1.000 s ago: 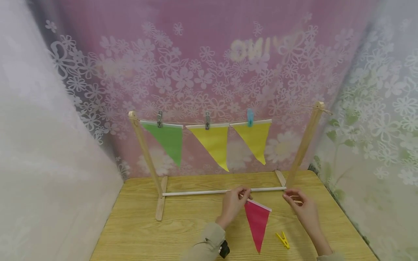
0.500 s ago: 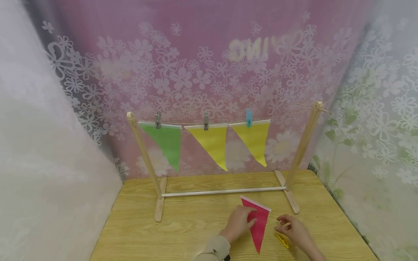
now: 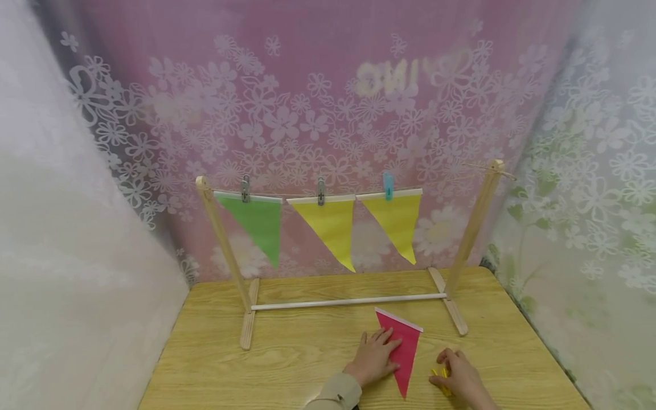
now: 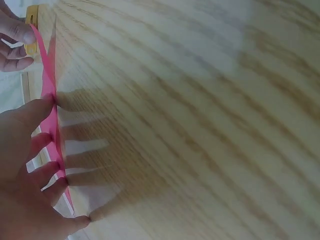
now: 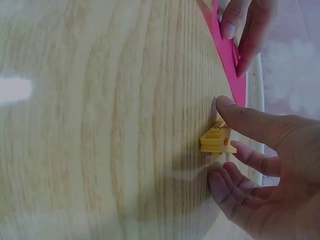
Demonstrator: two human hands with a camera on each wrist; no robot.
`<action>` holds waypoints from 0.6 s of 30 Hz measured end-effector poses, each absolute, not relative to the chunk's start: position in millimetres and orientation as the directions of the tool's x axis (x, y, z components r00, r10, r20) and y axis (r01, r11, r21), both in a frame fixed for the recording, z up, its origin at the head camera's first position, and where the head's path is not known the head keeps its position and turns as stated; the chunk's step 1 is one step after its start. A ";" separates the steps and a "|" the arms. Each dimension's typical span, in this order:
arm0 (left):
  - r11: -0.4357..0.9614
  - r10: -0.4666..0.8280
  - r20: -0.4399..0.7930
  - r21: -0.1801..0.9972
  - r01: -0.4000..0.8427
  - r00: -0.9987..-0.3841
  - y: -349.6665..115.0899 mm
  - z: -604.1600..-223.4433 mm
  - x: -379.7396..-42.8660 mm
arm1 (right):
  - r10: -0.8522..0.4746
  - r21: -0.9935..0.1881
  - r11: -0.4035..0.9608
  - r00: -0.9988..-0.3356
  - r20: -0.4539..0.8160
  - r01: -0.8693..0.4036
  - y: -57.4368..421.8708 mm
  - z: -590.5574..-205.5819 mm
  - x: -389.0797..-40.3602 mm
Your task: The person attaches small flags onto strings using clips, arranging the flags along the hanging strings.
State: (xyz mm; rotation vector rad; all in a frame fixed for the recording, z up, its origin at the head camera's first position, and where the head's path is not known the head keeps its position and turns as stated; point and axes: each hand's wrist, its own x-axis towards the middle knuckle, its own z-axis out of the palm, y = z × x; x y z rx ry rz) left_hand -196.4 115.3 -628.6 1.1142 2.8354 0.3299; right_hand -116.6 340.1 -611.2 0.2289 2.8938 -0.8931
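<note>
A pink-red pennant [image 3: 408, 347] with a white top strip lies on the table in front of the stand. My left hand [image 3: 371, 359] rests on its left side with spread, nearly straight fingers [image 4: 42, 175]. To the right of the pennant, a yellow clothespin [image 5: 215, 142] lies on the tabletop. My right hand [image 3: 461, 378] is around the clothespin, thumb on one side and fingers on the other. In the right wrist view gaps show between the thumb, most fingers and the clothespin; one finger is close to it, and I cannot tell whether they touch.
A wooden stand [image 3: 474, 239] with a white crossbar [image 3: 348, 302] holds a string across the back. From it hang a green pennant [image 3: 261, 222] and two yellow pennants [image 3: 333, 225], held by grey and blue clothespins. Flowered curtains [image 3: 307, 114] enclose the table [image 3: 215, 364].
My left hand has let go of the pennant's top strip, moved down and flattened onto the cloth. My right hand has come down from the stand's right foot to the yellow clothespin.
</note>
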 end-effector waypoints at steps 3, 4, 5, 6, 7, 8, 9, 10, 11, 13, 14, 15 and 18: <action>0.716 0.676 0.010 0.229 0.660 -0.737 115.2 -628.3 -195.8 | 0.118 -0.550 0.814 -0.980 -0.158 0.187 340.2 -611.8 -115.7; 0.718 0.674 0.010 0.228 0.658 -0.739 114.7 -628.7 -195.3 | 0.117 -0.550 0.814 -0.980 -0.160 0.187 340.1 -612.2 -115.5; 0.720 0.672 0.010 0.227 0.656 -0.741 114.2 -629.1 -194.5 | 0.118 -0.549 0.814 -0.980 -0.163 0.190 339.6 -612.4 -115.7; 0.722 0.670 0.012 0.225 0.654 -0.743 113.5 -629.2 -193.4 | 0.117 -0.548 0.815 -0.980 -0.163 0.189 339.5 -612.9 -115.7; 0.724 0.667 0.013 0.223 0.653 -0.745 112.7 -629.5 -192.2 | 0.117 -0.548 0.814 -0.980 -0.164 0.189 339.5 -613.4 -115.7; 0.726 0.666 0.013 0.221 0.651 -0.746 112.0 -629.8 -190.7 | 0.118 -0.548 0.815 -0.980 -0.161 0.189 339.3 -613.7 -115.7; 0.727 0.664 0.015 0.217 0.651 -0.747 111.0 -629.9 -188.7 | 0.120 -0.549 0.814 -0.980 -0.158 0.189 339.1 -613.8 -115.7; 0.730 0.663 0.016 0.211 0.651 -0.749 110.1 -629.9 -186.6 | 0.123 -0.552 0.813 -0.980 -0.154 0.189 339.0 -613.9 -115.7; 0.730 0.662 0.019 0.206 0.651 -0.749 109.1 -629.8 -184.2 | 0.123 -0.553 0.812 -0.981 -0.148 0.185 339.0 -613.9 -115.7; 0.733 0.662 0.025 0.186 0.654 -0.749 107.7 -630.2 -179.2 | 0.126 -0.563 0.807 -0.983 -0.134 0.180 339.2 -613.2 -115.5; 0.734 0.662 0.030 0.175 0.656 -0.749 107.1 -630.1 -176.9 | 0.132 -0.567 0.803 -0.983 -0.132 0.183 339.5 -612.8 -115.4; 0.736 0.661 0.036 0.164 0.657 -0.749 106.7 -629.7 -174.7 | 0.135 -0.572 0.798 -0.982 -0.133 0.187 339.9 -612.5 -115.3; 0.743 0.655 0.041 0.149 0.653 -0.755 106.8 -628.3 -170.5 | 0.140 -0.581 0.791 -0.981 -0.134 0.192 341.2 -611.7 -114.7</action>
